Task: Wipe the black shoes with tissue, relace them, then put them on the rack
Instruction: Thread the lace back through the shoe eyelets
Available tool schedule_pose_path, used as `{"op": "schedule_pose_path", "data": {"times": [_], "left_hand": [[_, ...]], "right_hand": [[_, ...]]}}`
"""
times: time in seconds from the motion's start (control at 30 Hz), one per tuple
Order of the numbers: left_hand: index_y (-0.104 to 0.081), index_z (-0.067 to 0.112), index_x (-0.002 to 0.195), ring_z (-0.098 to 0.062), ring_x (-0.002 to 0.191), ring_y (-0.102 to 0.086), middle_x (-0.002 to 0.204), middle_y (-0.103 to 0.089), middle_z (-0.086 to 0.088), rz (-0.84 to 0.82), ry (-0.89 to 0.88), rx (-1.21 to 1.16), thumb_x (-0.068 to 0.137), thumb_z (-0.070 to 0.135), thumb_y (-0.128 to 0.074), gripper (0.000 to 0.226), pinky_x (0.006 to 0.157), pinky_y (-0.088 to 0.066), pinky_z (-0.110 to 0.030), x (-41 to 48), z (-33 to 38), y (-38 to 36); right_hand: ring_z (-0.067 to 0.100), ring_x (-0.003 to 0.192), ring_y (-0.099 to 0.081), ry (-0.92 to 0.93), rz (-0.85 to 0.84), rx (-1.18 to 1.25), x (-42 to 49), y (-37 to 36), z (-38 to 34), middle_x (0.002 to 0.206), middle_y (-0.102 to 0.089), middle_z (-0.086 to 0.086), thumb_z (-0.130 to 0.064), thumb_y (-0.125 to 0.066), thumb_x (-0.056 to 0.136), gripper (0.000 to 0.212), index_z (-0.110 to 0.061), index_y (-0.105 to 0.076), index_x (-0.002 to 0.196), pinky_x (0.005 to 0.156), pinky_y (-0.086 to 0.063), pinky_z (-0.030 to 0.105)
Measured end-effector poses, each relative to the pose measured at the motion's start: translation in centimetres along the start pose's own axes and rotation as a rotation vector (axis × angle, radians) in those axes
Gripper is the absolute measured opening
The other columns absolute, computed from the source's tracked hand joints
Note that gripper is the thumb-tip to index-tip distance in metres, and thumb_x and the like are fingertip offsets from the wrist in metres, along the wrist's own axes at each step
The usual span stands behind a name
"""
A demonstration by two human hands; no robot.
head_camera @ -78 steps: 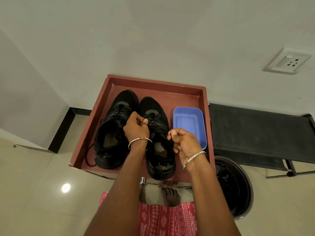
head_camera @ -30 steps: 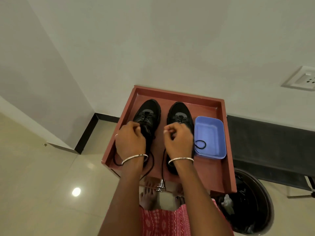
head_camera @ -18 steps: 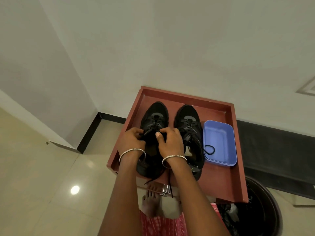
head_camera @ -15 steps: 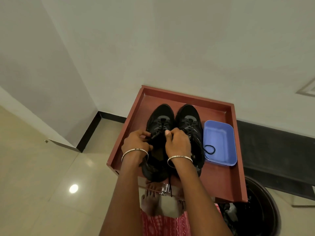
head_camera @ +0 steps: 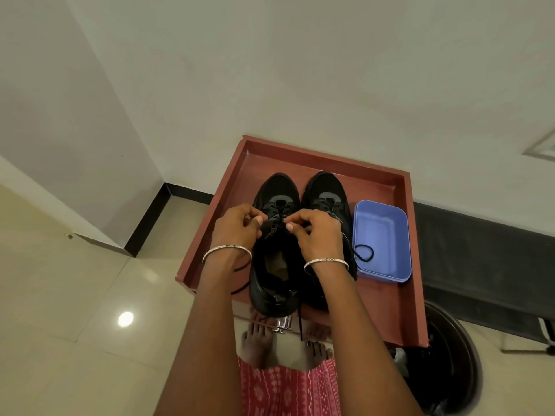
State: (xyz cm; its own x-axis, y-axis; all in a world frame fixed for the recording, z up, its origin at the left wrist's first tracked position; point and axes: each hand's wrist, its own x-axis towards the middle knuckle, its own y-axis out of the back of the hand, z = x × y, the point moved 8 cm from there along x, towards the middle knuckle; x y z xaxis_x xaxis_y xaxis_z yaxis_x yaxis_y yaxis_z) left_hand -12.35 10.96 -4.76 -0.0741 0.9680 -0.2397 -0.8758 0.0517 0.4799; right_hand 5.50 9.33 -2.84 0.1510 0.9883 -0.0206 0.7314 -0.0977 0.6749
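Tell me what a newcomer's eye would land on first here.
First, the two hands, left hand and right hand, pinching at the laces of the left black shoe, which sits beside the right black shoe on the red-brown tray. Next, the blue tub right of the shoes, with a lace loop lying in it.

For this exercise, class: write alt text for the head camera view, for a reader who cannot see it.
Seen from above, a left hand and right hand pinch the laces of the left shoe of a black pair standing on a red-brown tray. The right shoe sits beside it, next to a blue tub with a lace end looping into it.
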Motion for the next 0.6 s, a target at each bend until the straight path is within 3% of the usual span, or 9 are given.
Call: {"op": "schedule_pose_path", "data": {"times": [0.1,0.23,0.37,0.5,0.6], "left_hand": [[-0.072,0.023,0.093,-0.015,0.06,-0.06,0.07,-0.063,-0.001,-0.082,0.041,0.052,0.098,0.017,-0.059,0.015,0.062,-0.054,-0.031,0.2,-0.3,-0.9],[-0.074,0.031,0.103,-0.015,0.07,-0.061,0.08,-0.065,-0.003,-0.142,0.019,0.093,0.093,0.019,-0.066,0.017,0.072,-0.056,-0.031,0.2,-0.1,-1.1],[-0.074,0.031,0.112,-0.016,0.074,-0.066,0.079,-0.07,-0.008,-0.162,0.034,0.079,0.092,0.018,-0.069,0.025,0.077,-0.057,-0.028,0.2,-0.3,-1.2],[-0.074,0.029,0.113,-0.015,0.076,-0.067,0.073,-0.069,-0.001,-0.141,0.034,0.04,0.09,0.015,-0.072,0.027,0.088,-0.059,-0.037,0.4,-0.5,-1.2],[-0.076,0.027,0.11,-0.014,0.074,-0.065,0.07,-0.066,0.002,-0.122,0.035,0.041,0.088,0.014,-0.073,0.025,0.088,-0.059,-0.04,0.6,-0.6,-1.0]], "right_hand": [[0.012,0.08,-0.065,0.021,-0.031,-0.006,0.1,-0.2,-0.2,0.087,-0.072,-0.006,-0.013,-0.073,0.088,0.011,-0.023,-0.077,0.09,0.081,-0.056,0.035],[0.019,0.088,-0.061,0.044,-0.036,-0.141,0.0,-0.8,-0.7,0.097,-0.065,0.0,-0.01,-0.061,0.096,0.01,-0.018,-0.065,0.091,0.073,-0.047,0.033],[0.023,0.084,-0.057,0.09,-0.02,-0.161,-0.4,-0.9,-1.2,0.095,-0.062,0.003,-0.01,-0.049,0.101,0.009,-0.016,-0.052,0.095,0.065,-0.037,0.033],[0.017,0.082,-0.057,0.037,-0.056,-0.068,-0.3,-0.7,-0.2,0.092,-0.063,-0.005,-0.019,-0.049,0.103,0.009,-0.021,-0.056,0.097,0.07,-0.041,0.034],[0.014,0.085,-0.066,-0.057,-0.036,0.141,0.0,-0.5,1.0,0.093,-0.069,-0.007,-0.014,-0.055,0.1,0.019,-0.029,-0.063,0.091,0.079,-0.056,0.041]]}}
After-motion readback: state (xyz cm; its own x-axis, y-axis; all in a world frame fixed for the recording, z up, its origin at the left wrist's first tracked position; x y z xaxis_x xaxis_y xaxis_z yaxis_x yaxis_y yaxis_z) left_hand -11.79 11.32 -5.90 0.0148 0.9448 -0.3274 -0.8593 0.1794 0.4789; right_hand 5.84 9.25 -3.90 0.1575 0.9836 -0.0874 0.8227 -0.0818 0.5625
